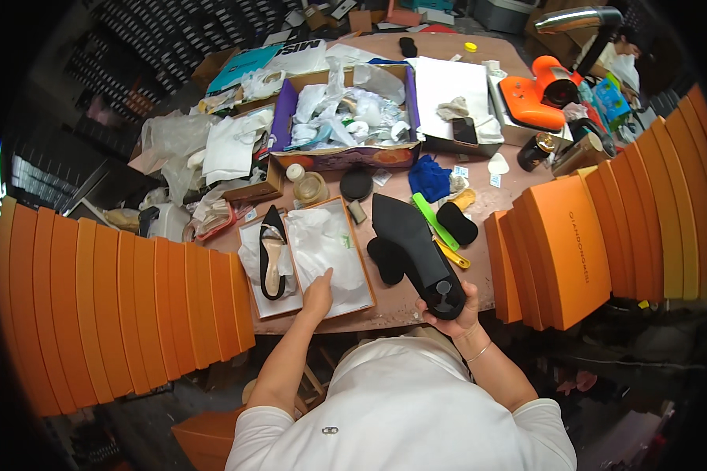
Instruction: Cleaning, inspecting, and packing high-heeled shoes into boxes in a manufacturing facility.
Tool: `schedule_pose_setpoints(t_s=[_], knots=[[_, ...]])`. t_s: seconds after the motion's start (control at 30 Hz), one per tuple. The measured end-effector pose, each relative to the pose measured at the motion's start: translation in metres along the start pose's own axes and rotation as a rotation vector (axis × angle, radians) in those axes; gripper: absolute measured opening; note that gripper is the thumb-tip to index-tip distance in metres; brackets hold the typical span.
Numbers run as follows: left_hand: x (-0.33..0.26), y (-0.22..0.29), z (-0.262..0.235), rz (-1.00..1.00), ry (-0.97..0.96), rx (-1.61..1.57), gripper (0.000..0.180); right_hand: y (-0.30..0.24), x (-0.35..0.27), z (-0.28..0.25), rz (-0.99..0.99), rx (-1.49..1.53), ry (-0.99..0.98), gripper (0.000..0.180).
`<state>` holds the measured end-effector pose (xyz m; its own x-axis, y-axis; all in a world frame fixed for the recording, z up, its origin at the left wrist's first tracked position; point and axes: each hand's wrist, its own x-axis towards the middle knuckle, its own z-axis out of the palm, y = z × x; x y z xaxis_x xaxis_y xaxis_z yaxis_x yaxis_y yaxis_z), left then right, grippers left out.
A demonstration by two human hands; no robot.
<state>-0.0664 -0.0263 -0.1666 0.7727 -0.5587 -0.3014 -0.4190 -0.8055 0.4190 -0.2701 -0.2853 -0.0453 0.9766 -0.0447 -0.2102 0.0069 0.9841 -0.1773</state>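
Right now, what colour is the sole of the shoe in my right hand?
Black, seen in the head view: the flat pointed shoe sole faces up, heel end in the right hand.

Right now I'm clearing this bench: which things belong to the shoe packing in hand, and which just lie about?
In hand:
black flat-soled shoe in right hand
open orange shoebox
white tissue paper under left hand
black slingback shoe

Lying about:
green plastic comb
blue cloth
orange heat tool

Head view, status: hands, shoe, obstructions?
Right hand grips black shoe sole-up by heel. Left hand on white paper in open box. Nothing blocking.
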Motion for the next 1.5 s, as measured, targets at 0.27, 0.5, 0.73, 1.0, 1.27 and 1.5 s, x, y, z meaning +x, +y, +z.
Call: schedule_pose_setpoints(t_s=[0.27,0.5,0.73,1.0,1.27,1.5], knots=[[-0.033,0.022,-0.077,-0.031,0.440,-0.414,0.025,0.055,-0.025,0.013,-0.059,0.135,0.011,0.059],[-0.058,0.007,-0.115,0.232,0.737,-0.519,0.027,0.071,-0.060,0.062,0.299,-0.650,-0.093,0.068],[-0.137,0.051,-0.156,0.462,0.550,-0.576,0.032,0.128,-0.010,0.083,0.195,-0.948,0.060,0.043],[-0.142,0.038,-0.141,0.319,0.726,-0.626,0.028,0.094,-0.051,0.076,0.406,-0.613,-0.167,0.054],[-0.202,0.149,-0.112,0.650,0.719,-0.522,0.045,0.132,-0.033,0.085,0.082,-0.506,0.213,0.050],[-0.211,0.197,-0.067,0.717,0.569,-0.567,0.054,0.066,-0.031,0.050,0.026,-0.141,-0.174,0.047]])
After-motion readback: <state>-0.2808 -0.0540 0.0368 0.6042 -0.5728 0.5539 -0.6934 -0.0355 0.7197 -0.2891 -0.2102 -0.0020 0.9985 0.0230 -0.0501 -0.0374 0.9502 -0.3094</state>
